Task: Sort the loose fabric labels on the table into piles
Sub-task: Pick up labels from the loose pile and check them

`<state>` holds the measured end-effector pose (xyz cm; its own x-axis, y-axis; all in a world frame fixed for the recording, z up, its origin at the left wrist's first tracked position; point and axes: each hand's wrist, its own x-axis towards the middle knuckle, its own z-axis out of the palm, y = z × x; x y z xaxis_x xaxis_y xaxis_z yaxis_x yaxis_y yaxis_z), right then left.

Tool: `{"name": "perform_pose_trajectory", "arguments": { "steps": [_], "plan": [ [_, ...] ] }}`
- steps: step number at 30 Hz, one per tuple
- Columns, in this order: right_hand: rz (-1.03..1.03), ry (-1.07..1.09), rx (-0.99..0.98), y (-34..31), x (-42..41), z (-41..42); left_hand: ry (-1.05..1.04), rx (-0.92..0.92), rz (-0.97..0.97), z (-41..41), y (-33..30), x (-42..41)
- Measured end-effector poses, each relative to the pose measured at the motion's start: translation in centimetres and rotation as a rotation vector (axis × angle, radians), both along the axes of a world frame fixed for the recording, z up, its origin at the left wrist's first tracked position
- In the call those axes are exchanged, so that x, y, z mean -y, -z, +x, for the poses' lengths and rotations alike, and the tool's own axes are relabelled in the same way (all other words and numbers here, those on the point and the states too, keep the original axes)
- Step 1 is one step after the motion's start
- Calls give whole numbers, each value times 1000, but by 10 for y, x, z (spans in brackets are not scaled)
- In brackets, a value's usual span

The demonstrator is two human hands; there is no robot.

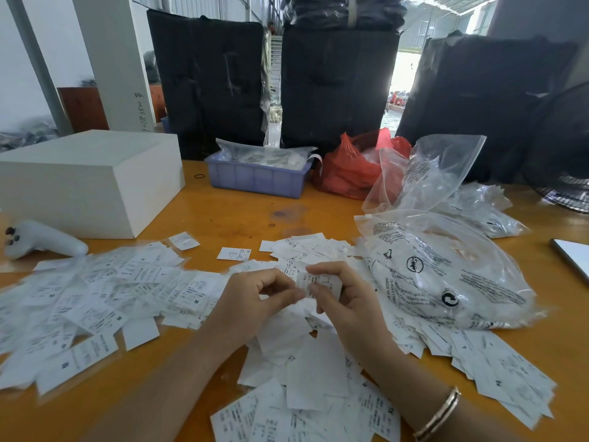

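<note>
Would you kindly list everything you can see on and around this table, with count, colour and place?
table: one, orange-brown, under everything
fabric labels: many, white with black print, heaped left, centre and right
white box: one, far left
controller: one, white, left edge by the box
blue bin: one, back centre, holding bagged items
red bag: one, right of the bin
clear printed bags: several, right side
black bundles: three, behind the table
fan: one, black, far right edge
bracelet: one, gold, right wrist
left hand: pinching a label at centre
right hand: pinching the same label
</note>
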<state>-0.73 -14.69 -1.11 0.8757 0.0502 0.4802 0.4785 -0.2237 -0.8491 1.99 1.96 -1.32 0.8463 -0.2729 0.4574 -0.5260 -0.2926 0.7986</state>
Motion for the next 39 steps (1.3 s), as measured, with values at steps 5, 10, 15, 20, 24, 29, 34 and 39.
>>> {"name": "perform_pose_trajectory", "arguments": {
  "steps": [5, 10, 15, 20, 24, 29, 34, 39],
  "plan": [
    [-64, 25, 16, 1, 1, 0, -2, 18, -20, 0, -1, 0],
    [-189, 30, 84, 0, -1, -1, 8, -2, -26, 0, -1, -1],
    [-155, 2, 14, 3, -1, 2, -18, -88, -20, 0, 2, 1],
    [121, 72, -93, 2, 3, 7, -76, -132, -97, 2, 2, 0],
    [53, 108, -132, 4, -2, 5, -84, -122, -89, 0, 2, 2],
    [-122, 60, -86, 8, -7, 1, -92, -119, -88, 2, 3, 0],
    [-202, -49, -207, 8, -7, 4, -109, -120, -91, 2, 4, -3],
    [-271, -8, -110, -1, -2, 5, -190, -79, -73, 4, 3, -7]
  ]
}}
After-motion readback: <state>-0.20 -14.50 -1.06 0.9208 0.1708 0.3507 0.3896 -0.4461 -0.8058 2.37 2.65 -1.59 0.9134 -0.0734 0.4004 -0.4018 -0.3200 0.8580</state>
